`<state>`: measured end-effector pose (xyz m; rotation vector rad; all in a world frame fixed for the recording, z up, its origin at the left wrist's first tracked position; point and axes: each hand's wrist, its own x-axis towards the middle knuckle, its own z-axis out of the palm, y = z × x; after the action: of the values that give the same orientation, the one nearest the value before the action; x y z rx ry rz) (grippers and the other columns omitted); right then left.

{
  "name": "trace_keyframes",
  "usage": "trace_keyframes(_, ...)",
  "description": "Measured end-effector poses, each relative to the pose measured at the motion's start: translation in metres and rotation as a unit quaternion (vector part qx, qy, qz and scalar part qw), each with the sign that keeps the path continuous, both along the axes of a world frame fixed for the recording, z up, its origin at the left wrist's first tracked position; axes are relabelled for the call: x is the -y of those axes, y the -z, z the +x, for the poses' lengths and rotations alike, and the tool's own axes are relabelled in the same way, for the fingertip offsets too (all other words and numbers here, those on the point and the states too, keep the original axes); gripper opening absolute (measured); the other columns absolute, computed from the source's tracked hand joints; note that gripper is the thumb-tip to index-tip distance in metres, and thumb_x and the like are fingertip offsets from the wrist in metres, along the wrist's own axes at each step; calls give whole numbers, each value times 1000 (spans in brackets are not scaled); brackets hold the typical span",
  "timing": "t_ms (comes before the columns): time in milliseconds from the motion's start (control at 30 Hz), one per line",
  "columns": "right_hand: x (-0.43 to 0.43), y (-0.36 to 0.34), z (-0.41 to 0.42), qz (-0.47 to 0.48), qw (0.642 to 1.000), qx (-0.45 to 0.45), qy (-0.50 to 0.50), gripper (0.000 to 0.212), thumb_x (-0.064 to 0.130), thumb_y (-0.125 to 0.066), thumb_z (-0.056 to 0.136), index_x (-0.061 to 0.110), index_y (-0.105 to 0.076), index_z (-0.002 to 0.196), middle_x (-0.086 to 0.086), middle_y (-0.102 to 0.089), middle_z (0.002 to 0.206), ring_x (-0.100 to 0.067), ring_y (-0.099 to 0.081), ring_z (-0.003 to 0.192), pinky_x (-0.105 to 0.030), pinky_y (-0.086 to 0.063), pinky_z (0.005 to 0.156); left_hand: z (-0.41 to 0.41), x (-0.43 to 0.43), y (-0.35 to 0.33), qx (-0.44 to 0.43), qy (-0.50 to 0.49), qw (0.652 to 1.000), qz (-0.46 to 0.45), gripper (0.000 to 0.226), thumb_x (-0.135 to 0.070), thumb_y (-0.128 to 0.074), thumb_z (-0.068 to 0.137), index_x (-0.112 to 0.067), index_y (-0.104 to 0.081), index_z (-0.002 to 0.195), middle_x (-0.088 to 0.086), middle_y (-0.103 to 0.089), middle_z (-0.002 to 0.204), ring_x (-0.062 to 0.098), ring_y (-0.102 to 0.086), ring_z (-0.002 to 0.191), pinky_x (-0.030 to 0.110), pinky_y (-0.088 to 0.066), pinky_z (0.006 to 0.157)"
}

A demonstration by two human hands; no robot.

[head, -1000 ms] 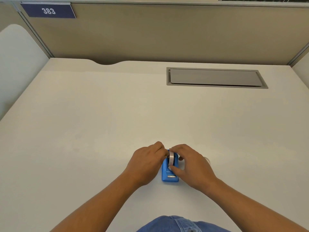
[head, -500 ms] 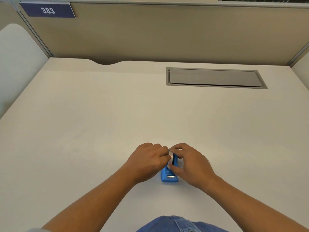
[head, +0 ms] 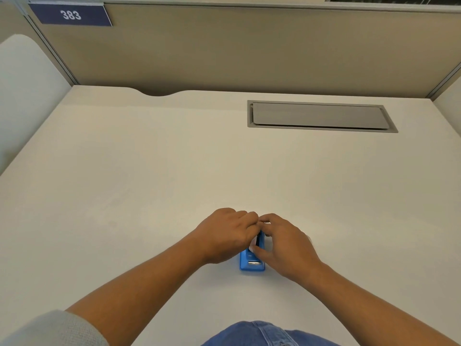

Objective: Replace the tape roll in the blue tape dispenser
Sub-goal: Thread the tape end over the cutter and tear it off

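Observation:
The blue tape dispenser [head: 252, 264] stands on the white desk [head: 149, 186] near its front edge, with its metal cutter end towards me. My left hand [head: 224, 236] curls over the dispenser's far half from the left, its fingers closed on the tape roll [head: 253, 243]. Only a pale sliver of that roll shows beside a dark slot. From the right, my right hand [head: 287, 245] holds the dispenser, thumb on its side and fingers arched over the top. Fingertips of both hands meet above the roll.
A small pale object [head: 309, 238] peeks out behind my right hand on the desk. A grey cable hatch [head: 319, 116] is set into the desk at the back right. Beige partition walls [head: 249, 51] close the back and sides.
The tape roll stood up in plain sight between my fingers a second ago; it has since sunk into the dispenser and my hands have closed over it. The dispenser has stayed put.

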<state>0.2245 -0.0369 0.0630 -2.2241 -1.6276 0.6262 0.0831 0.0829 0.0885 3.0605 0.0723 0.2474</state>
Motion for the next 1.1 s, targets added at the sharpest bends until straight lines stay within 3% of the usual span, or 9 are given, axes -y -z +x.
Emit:
trace_keyframes(100, 1, 0, 0, 7, 1000, -5, 2, 38, 50, -65, 81, 40, -60, 117, 23, -56, 121, -4, -57, 100, -17, -41, 71, 1, 5, 5, 7, -57, 996, -62, 12, -8, -71, 75, -11, -60, 80, 4, -55, 68, 18, -37, 49, 28, -30, 40)
trace_keyframes(333, 3, -2, -3, 34, 997, -64, 9, 37, 37, -69, 83, 35, -62, 119, 19, -62, 113, -2, -56, 93, -13, -44, 78, -3, 15, 15, 11, -185, 961, -205, 10, -29, -54, 93, -21, -60, 93, -6, -58, 90, 11, -54, 69, 23, -42, 56)
trace_keyframes(433, 4, -4, -4, 37, 997, -67, 22, 34, 38, -71, 81, 38, -60, 114, 21, -62, 107, 1, -54, 87, -6, -36, 69, -3, 20, 17, 24, -214, 946, -241, 7, -29, -53, 93, -24, -58, 92, -12, -54, 89, 6, -50, 69, 22, -43, 59)
trace_keyframes(600, 2, -5, -4, 19, 997, -67, 44, 37, 39, -73, 80, 40, -57, 113, 19, -63, 109, 0, -55, 86, -6, -34, 63, -1, 19, 17, 38, -248, 933, -258, 5, -30, -54, 93, -27, -58, 93, -19, -47, 87, 2, -47, 70, 14, -37, 60)
trace_keyframes(667, 3, -6, -2, -1, 997, -57, 42, 46, 40, -75, 77, 42, -54, 118, 21, -61, 116, 1, -56, 93, -7, -35, 67, -1, 20, 15, 34, -253, 933, -254, 7, -31, -53, 94, -27, -59, 94, -18, -48, 88, 4, -50, 70, 15, -38, 60)
trace_keyframes(767, 8, -10, 0, -22, 997, -50, 49, 63, 43, -75, 77, 41, -46, 133, 21, -55, 131, -3, -55, 113, -22, -46, 90, -3, 21, 13, 28, -251, 938, -239, 9, -30, -50, 96, -26, -59, 96, -13, -54, 93, 8, -54, 72, 20, -42, 61)
trace_keyframes(833, 10, -15, 1, 4, 998, -28, 56, 56, 41, -70, 82, 40, -48, 133, 20, -55, 132, -4, -56, 112, -25, -47, 93, -4, 21, 12, 25, -249, 940, -230, 11, -30, -49, 97, -25, -59, 97, -11, -55, 96, 9, -53, 72, 21, -42, 61)
trace_keyframes(967, 11, -24, 0, 46, 997, 22, 53, 24, 35, -62, 89, 39, -64, 113, 20, -62, 110, 0, -55, 86, -16, -41, 73, -3, 23, 9, 34, -252, 941, -221, 13, -30, -49, 98, -24, -61, 99, -9, -57, 97, 7, -48, 69, 20, -37, 61)
trace_keyframes(1100, 8, -28, -4, 42, 997, 26, 54, 18, 39, -60, 90, 38, -68, 106, 19, -63, 103, 0, -51, 81, -19, -39, 68, -4, 25, 9, 27, -258, 941, -218, 13, -31, -51, 98, -24, -62, 101, -9, -58, 98, 7, -48, 69, 18, -37, 61)
